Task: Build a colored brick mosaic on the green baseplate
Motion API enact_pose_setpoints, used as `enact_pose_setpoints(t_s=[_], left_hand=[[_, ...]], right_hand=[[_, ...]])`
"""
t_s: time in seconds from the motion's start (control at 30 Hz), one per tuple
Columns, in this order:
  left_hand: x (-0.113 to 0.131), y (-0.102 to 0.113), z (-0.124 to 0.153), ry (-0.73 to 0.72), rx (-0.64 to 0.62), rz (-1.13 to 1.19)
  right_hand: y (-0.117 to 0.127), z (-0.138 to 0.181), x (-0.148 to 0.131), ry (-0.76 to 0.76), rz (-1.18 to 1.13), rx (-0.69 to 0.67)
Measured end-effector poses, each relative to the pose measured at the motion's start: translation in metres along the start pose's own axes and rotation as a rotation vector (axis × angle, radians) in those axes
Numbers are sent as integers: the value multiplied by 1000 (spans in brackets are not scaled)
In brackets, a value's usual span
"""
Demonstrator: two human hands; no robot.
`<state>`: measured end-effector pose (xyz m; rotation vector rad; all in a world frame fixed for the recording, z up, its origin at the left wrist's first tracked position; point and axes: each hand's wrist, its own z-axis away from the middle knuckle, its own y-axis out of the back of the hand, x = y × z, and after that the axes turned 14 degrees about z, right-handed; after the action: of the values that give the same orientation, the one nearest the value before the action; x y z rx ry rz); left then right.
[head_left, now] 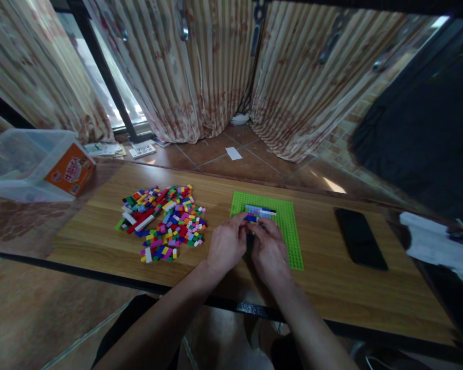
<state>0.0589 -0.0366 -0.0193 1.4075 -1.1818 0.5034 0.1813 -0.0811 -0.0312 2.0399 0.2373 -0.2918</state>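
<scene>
Dim, window-backlit, warped soft edges

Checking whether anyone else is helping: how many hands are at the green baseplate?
2. The left hand is at the green baseplate's left edge; the right hand is beside it, over the plate. Both reach the multicoloured brick row. No others show.

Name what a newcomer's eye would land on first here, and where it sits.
The bright heap of coloured bricks, left of centre on the wooden table, stands out first. Beside it, the left hand and right hand meet over a lime-green baseplate, fingertips on a short row of bricks. A black phone lies further right.
</scene>
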Motion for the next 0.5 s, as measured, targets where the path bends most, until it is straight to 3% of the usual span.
enact_pose_setpoints(t_s=[0.13, 0.3, 0.5], left_hand=[[-4, 16, -6, -1, 52, -106], [-24, 56, -19, 4, 147, -283], [-36, 106, -16, -57, -67, -269]], right_hand=[[1, 4, 0, -5, 0, 19], [16, 1, -5, -99, -76, 57], [24, -5, -2, -169, -168, 142]])
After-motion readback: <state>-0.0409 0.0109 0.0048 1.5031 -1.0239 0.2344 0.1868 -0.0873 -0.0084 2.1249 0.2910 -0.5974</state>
